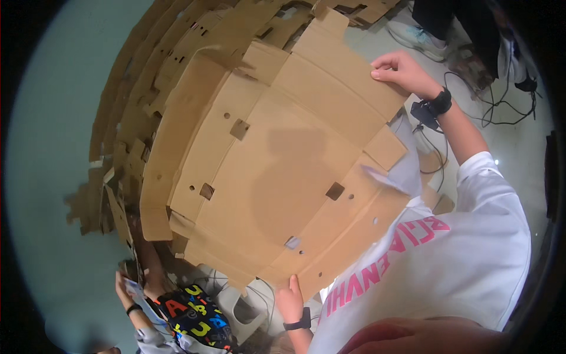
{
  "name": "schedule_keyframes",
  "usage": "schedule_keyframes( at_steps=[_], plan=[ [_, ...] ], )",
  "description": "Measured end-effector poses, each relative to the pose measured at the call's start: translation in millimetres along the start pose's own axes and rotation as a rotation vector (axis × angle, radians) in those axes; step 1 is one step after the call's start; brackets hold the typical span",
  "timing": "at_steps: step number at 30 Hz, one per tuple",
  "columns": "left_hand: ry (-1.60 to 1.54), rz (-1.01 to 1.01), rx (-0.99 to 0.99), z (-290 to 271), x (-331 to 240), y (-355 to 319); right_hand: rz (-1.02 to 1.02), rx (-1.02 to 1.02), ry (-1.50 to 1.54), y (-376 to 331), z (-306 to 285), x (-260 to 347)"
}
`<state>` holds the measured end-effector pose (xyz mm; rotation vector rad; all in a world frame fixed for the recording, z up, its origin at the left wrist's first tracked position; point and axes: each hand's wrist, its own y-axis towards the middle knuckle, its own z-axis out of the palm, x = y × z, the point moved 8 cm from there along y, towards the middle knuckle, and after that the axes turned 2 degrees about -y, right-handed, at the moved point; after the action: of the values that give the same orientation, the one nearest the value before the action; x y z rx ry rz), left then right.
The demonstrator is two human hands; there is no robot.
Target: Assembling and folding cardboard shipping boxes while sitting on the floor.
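Note:
A large unfolded brown cardboard box [259, 159] spreads in front of me, with square cut-outs, small round holes and creased flaps. At its upper right edge, my right hand [402, 72] is closed, pinching a flap between thumb and fingers. Lower down, my left hand [290, 302] grips the near edge, its index finger lying on the face of the board and its other fingers partly hidden. Both wrists carry black bands. A dark shadow falls across the middle of the sheet. Along the far left side, one long flap [183, 141] stands folded up.
More flattened cardboard [159, 71] lies stacked beyond the box. At lower left, another person's hand [122, 290] is beside black fabric with coloured letters [194, 315] and a white stool [244, 312]. Black cables [501, 112] and a person's sneaker [415, 38] are at upper right.

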<state>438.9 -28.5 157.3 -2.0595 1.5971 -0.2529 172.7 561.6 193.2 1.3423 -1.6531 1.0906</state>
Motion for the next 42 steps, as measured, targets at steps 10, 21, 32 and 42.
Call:
schedule_keyframes(
  at_steps=[10,21,32,42],
  plan=[
    [-1.164,-0.278,0.079,44,8,-24,-0.564,-0.372,-0.959,-72,13,84],
    [-1.361,-0.512,0.26,60,3,-21,-0.299,0.135,-0.622,-145,66,80],
    [-1.318,-0.107,0.033,-18,-10,20,0.119,0.23,-0.235,-197,38,7],
    [-1.411,-0.056,-0.005,-20,-40,38,0.469,-0.226,1.111,-223,123,-75]
  ],
)
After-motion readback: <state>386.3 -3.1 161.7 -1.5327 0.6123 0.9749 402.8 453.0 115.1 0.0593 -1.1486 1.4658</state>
